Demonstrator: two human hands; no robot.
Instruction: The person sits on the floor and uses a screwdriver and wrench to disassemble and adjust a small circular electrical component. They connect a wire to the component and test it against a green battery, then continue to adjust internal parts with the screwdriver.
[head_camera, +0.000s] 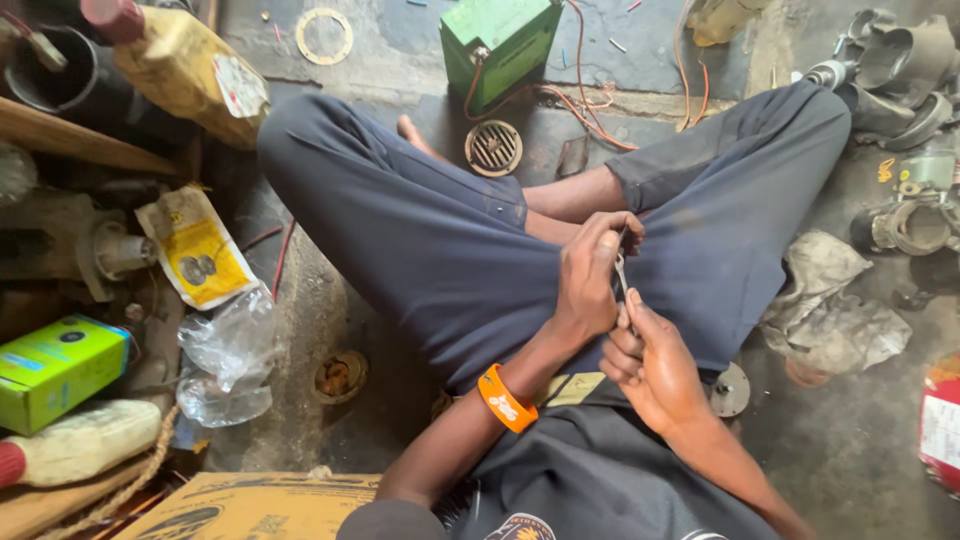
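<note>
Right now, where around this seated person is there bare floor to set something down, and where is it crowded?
Bare floor lies by the right knee, between the crumpled rag and the red container. A narrower strip lies between the plastic bag and the left thigh, holding only a round metal part. The left edge, with green box and bottles, is crowded, as are the metal housings top right.

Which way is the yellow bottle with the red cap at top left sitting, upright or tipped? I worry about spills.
Tipped. The yellow bottle lies slanted, its red cap pointing up-left in the picture. The cap is on.
</note>
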